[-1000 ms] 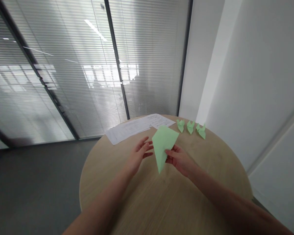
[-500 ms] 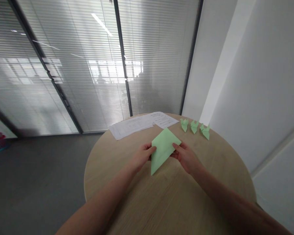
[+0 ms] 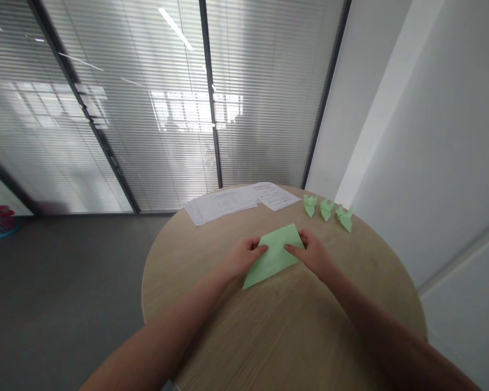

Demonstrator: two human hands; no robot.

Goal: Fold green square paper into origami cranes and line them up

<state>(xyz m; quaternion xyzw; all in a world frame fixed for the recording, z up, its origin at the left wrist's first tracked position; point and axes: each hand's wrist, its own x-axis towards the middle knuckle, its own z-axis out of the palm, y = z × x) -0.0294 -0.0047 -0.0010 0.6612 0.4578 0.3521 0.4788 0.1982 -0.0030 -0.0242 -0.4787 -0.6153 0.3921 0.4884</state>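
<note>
A folded, light-green triangular sheet of paper (image 3: 275,254) lies flat on the round, pale wooden desk (image 3: 277,326), with the left hand (image 3: 244,257) pressing on its left edge and the right hand (image 3: 313,254) pressing on its right corner. Beyond the sheet, toward the far rim of the desk, lie white printed paper sheets (image 3: 238,201). To the right of those, three small green folded-paper figures (image 3: 328,209) stand in a row, well apart from the green sheet.
</note>
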